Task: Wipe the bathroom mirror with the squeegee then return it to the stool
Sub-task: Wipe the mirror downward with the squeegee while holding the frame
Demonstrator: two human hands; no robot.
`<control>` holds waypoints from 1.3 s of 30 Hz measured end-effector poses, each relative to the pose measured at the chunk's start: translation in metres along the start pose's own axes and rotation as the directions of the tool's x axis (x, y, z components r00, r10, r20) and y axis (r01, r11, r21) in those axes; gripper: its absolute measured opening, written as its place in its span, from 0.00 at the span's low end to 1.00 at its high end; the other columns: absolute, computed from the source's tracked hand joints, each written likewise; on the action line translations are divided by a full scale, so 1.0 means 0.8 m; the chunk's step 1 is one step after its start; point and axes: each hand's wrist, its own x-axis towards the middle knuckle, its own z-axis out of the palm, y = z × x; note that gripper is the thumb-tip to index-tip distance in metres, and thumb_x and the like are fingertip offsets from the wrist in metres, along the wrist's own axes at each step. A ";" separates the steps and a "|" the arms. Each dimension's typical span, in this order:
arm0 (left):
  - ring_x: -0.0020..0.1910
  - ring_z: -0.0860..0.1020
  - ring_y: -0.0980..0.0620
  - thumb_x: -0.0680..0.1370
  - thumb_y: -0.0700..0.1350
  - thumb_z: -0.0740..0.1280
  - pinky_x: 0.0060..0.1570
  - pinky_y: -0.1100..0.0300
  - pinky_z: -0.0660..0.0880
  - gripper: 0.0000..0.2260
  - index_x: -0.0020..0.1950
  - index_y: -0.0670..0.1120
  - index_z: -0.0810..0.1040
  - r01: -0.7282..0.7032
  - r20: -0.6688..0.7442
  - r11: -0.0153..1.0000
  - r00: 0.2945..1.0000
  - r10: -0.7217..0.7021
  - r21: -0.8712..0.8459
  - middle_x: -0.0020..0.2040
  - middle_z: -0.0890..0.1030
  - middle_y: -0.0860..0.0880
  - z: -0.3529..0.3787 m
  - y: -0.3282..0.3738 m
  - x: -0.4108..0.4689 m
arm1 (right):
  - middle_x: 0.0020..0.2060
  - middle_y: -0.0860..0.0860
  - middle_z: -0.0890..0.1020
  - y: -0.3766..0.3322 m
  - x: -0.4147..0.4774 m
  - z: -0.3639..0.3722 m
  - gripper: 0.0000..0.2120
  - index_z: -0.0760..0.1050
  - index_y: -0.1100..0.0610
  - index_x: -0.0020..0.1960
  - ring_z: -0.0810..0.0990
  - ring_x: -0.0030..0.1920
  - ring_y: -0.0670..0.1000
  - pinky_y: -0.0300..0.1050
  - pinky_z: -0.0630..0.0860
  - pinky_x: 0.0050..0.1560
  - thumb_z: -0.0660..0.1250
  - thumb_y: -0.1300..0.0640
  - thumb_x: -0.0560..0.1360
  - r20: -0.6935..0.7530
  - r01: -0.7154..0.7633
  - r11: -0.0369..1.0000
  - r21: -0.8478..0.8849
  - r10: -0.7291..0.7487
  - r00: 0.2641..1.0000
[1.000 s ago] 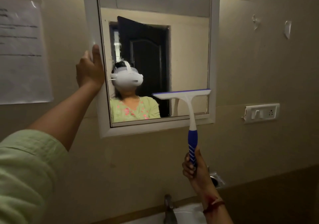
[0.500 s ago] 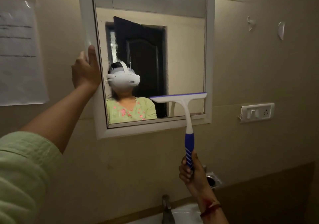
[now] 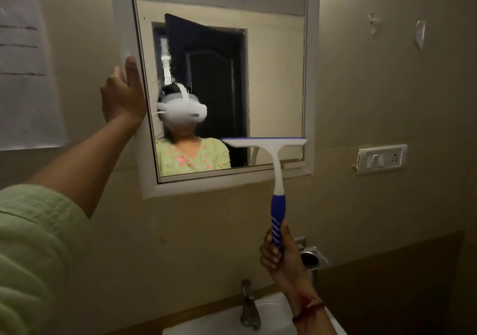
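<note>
A white-framed rectangular wall mirror hangs on a beige wall, its top cut off by the picture's edge. The white plastic squeegee with a blue striped handle stands upright in front of it. Its blade is level across the lower right part of the glass, and the blade's right end reaches the inner edge of the frame. The blade seems to lie on the glass, though contact cannot be made out for sure.

The right hand has its fingers curled round the bottom of the handle, hiding the handle's end. A red thread circles that wrist.

The left hand rests on the frame's left edge with its fingers straight and pointing up. Its palm side is hidden. A pale green sleeve fills the lower left corner.

Hazy streaks blur the glass at left.

A white paper sheet on the left wall is cut off, its print unreadable. A white switch plate sits to the right of the mirror. Below, a metal tap and a white basin are partly cropped, and the right hand partly covers a steel cup holder.
</note>
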 end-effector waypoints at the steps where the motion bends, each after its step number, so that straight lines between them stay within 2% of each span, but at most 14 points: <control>1: 0.54 0.76 0.40 0.78 0.62 0.47 0.43 0.56 0.64 0.28 0.56 0.41 0.74 0.000 -0.001 1.000 1.000 0.000 0.004 0.54 0.78 0.37 0.000 0.001 0.000 | 0.21 0.47 0.68 -0.001 0.001 -0.001 0.21 0.73 0.58 0.35 0.64 0.20 0.43 0.35 0.62 0.18 0.57 0.41 0.73 -0.002 0.004 1.000 -0.008 -0.004 1.000; 4: 0.52 0.76 0.40 0.78 0.62 0.47 0.42 0.56 0.63 0.29 0.53 0.40 0.74 0.008 0.001 1.000 1.000 -0.008 0.009 0.52 0.78 0.37 -0.001 0.001 0.000 | 0.21 0.48 0.68 0.004 -0.005 -0.014 0.21 0.73 0.58 0.36 0.64 0.20 0.43 0.35 0.62 0.18 0.60 0.41 0.72 -0.039 0.005 1.000 -0.023 -0.006 0.999; 10: 0.51 0.76 0.40 0.77 0.64 0.46 0.46 0.51 0.70 0.30 0.52 0.41 0.73 0.036 0.017 0.999 0.999 -0.036 -0.008 0.51 0.79 0.37 -0.001 0.000 0.001 | 0.21 0.49 0.68 0.022 -0.021 -0.026 0.21 0.74 0.59 0.35 0.64 0.20 0.44 0.35 0.61 0.19 0.62 0.41 0.70 -0.104 -0.027 0.999 -0.026 0.024 0.994; 15: 0.50 0.76 0.40 0.77 0.64 0.45 0.45 0.51 0.70 0.30 0.52 0.41 0.74 0.038 0.027 0.999 0.999 -0.038 -0.027 0.50 0.79 0.38 -0.002 0.002 0.000 | 0.20 0.48 0.68 -0.004 -0.019 0.010 0.21 0.72 0.59 0.35 0.64 0.19 0.43 0.35 0.61 0.18 0.59 0.41 0.71 -0.034 -0.012 1.000 -0.029 0.011 0.999; 20: 0.56 0.74 0.35 0.78 0.62 0.47 0.50 0.50 0.69 0.27 0.55 0.42 0.73 0.050 0.039 0.999 0.998 -0.049 -0.021 0.55 0.77 0.34 -0.005 0.003 -0.002 | 0.19 0.47 0.68 -0.055 -0.023 0.078 0.22 0.74 0.55 0.32 0.64 0.17 0.43 0.34 0.63 0.19 0.58 0.37 0.71 0.068 0.130 0.980 -0.150 -0.120 0.990; 23: 0.54 0.75 0.36 0.79 0.61 0.48 0.44 0.53 0.66 0.26 0.53 0.41 0.73 0.041 0.055 0.999 0.998 -0.040 -0.029 0.53 0.78 0.34 -0.007 0.005 -0.002 | 0.19 0.47 0.69 -0.084 -0.026 0.130 0.22 0.74 0.53 0.30 0.65 0.18 0.43 0.34 0.64 0.20 0.59 0.35 0.67 0.082 0.220 0.947 -0.236 -0.206 0.975; 26: 0.50 0.76 0.38 0.79 0.61 0.48 0.41 0.57 0.63 0.25 0.49 0.42 0.73 0.032 0.065 0.999 0.997 -0.029 -0.043 0.50 0.79 0.36 -0.007 0.004 -0.004 | 0.19 0.48 0.70 -0.105 -0.028 0.173 0.23 0.74 0.53 0.31 0.67 0.18 0.43 0.34 0.66 0.20 0.63 0.32 0.63 0.168 0.324 0.903 -0.282 -0.287 0.943; 29: 0.49 0.77 0.38 0.79 0.60 0.48 0.39 0.56 0.65 0.24 0.48 0.42 0.73 0.031 0.077 0.998 0.997 -0.027 -0.057 0.47 0.79 0.37 -0.007 0.003 -0.003 | 0.23 0.47 0.73 -0.122 -0.023 0.212 0.27 0.73 0.54 0.37 0.69 0.21 0.43 0.33 0.66 0.20 0.67 0.29 0.60 0.240 0.479 0.788 -0.386 -0.415 0.877; 33: 0.43 0.77 0.41 0.79 0.61 0.49 0.34 0.57 0.63 0.21 0.44 0.46 0.70 0.020 0.075 0.996 0.997 -0.013 -0.087 0.41 0.78 0.42 -0.007 0.000 -0.001 | 0.25 0.48 0.75 -0.151 0.003 0.274 0.12 0.70 0.51 0.47 0.69 0.22 0.43 0.33 0.67 0.19 0.61 0.44 0.70 0.377 0.714 0.489 -0.500 -0.619 0.689; 36: 0.39 0.74 0.45 0.78 0.62 0.48 0.30 0.59 0.61 0.22 0.45 0.45 0.70 0.012 0.070 0.996 0.997 -0.006 -0.085 0.39 0.76 0.44 -0.007 -0.002 -0.002 | 0.27 0.47 0.78 -0.167 0.028 0.322 0.09 0.68 0.49 0.49 0.72 0.23 0.42 0.32 0.69 0.22 0.59 0.47 0.72 0.478 0.780 0.316 -0.540 -0.648 0.593; 39: 0.41 0.77 0.44 0.76 0.64 0.47 0.34 0.59 0.65 0.28 0.51 0.43 0.72 0.016 0.094 0.993 0.996 -0.005 -0.118 0.41 0.79 0.43 -0.006 -0.003 -0.001 | 0.28 0.46 0.79 -0.170 0.058 0.365 0.01 0.67 0.50 0.48 0.75 0.25 0.40 0.28 0.70 0.25 0.57 0.55 0.77 0.515 0.818 0.274 -0.506 -0.664 0.542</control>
